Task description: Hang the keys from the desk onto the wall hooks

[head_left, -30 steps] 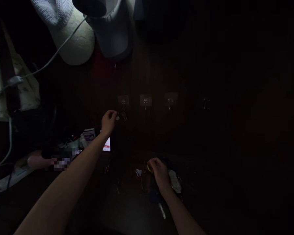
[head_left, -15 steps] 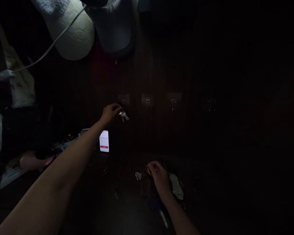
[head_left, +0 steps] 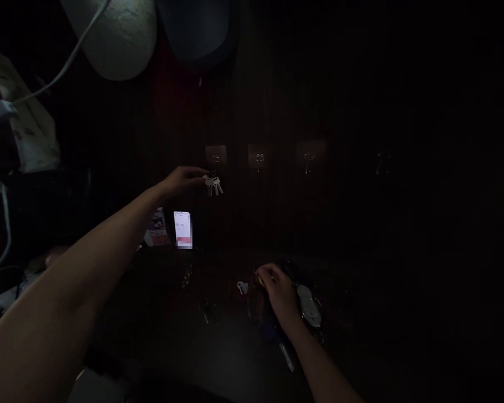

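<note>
My left hand (head_left: 189,178) reaches to the leftmost wall hook (head_left: 215,160). Its fingers are closed on a bunch of keys (head_left: 213,183) that dangles just below the hook; whether the ring is over the hook I cannot tell. Lower down, my right hand (head_left: 279,288) is closed in a pinch at a dark pile, with a small yellow thing (head_left: 261,281) at the fingertips, too dim to name. Beside that hand lie a pale oval object (head_left: 309,305), a single key (head_left: 286,357) and some small silver keys (head_left: 242,287).
Further hooks (head_left: 259,159) run along the dark wall to the right. A lit phone (head_left: 183,229) stands below my left hand, near a small box (head_left: 158,226). Caps (head_left: 124,42) hang above, with a white cable (head_left: 67,64) crossing. Another key (head_left: 205,313) lies on the dark surface.
The view has shifted slightly. My left hand has moved the keys up close under the leftmost hook. My right hand keeps its pinch at the pile.
</note>
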Motion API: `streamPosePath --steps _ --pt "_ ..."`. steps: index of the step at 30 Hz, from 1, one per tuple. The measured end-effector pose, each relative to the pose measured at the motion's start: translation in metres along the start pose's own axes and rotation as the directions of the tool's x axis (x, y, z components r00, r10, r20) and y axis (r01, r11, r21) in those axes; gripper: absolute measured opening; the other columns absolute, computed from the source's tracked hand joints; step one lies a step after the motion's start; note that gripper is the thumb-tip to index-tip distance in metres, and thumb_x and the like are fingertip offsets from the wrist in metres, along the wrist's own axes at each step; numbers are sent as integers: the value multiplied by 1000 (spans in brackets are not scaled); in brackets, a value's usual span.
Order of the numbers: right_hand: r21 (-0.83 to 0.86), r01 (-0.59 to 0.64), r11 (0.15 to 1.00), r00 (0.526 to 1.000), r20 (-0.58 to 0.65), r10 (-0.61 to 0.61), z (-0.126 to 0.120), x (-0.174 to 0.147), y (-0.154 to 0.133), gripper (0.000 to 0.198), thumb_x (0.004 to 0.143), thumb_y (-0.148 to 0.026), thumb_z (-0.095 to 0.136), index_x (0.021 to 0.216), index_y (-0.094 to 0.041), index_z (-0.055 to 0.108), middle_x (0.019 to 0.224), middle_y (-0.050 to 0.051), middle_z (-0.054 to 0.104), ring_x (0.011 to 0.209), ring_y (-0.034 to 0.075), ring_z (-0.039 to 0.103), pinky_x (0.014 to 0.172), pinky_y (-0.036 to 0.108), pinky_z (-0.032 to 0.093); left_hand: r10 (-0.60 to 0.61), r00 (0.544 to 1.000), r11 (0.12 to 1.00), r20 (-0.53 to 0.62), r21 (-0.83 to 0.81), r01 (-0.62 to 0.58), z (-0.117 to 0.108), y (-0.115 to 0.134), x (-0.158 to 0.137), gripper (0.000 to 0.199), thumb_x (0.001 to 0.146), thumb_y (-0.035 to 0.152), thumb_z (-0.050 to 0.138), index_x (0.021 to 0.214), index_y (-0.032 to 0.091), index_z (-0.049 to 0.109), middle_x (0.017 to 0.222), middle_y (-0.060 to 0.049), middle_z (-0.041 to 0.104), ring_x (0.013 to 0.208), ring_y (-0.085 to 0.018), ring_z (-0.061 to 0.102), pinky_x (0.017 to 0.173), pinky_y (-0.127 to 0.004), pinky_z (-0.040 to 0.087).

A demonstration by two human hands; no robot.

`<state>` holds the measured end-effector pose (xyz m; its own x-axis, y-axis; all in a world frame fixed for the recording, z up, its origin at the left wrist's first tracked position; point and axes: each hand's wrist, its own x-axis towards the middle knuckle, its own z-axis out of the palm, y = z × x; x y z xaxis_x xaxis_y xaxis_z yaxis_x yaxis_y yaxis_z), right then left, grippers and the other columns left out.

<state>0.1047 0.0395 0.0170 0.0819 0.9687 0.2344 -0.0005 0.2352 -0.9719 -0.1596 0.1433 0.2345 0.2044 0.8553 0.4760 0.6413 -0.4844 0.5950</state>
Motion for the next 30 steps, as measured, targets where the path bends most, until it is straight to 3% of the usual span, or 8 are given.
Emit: streamPosePath --steps 6,9,13,19,30 --pt "11 7 1000 1000 3 -7 -1 1 4 24 69 -42 56 63 -19 59 61 0 59 62 16 53 59 26 40 -41 989 991 -144 -130 22 20 -10 -13 28 70 31 65 94 17 65 91 -4 69 81 -16 62 74 -29 48" --pt "-8 13 1000 1000 2 -13 -2 2 7 24 69 -43 57 63 -19 59 60 0 58 63 16 54 60 26 41 -88 960 968 -265 -251 19 40 -17 -19 25 73 30 61 93 16 64 88 -4 68 77 -14 62 71 -27 48" --pt "-41 13 999 1000 -8 -13 -5 4 11 26 69 -45 57 65 -19 59 62 0 59 64 17 54 59 26 40 -123 932 943 -340 -333 3 63 -27 -23 23 74 29 60 93 16 63 87 -3 68 79 -14 62 72 -27 49" --pt "-51 4 999 1000 -18 -4 -6 5 14 27 68 -46 58 66 -19 59 64 2 61 65 18 55 59 27 40 -163 930 946 -330 -320 52 70 -42 -33 25 74 26 56 96 16 61 84 -3 67 70 -12 63 69 -27 50" --pt "-63 12 998 1000 -27 -13 -6 6 18 27 68 -45 58 65 -19 60 63 2 62 64 18 55 59 28 42 -183 945 966 -273 -231 120 86 -53 -65 20 75 31 53 86 17 64 75 -1 66 67 -13 63 65 -25 48"
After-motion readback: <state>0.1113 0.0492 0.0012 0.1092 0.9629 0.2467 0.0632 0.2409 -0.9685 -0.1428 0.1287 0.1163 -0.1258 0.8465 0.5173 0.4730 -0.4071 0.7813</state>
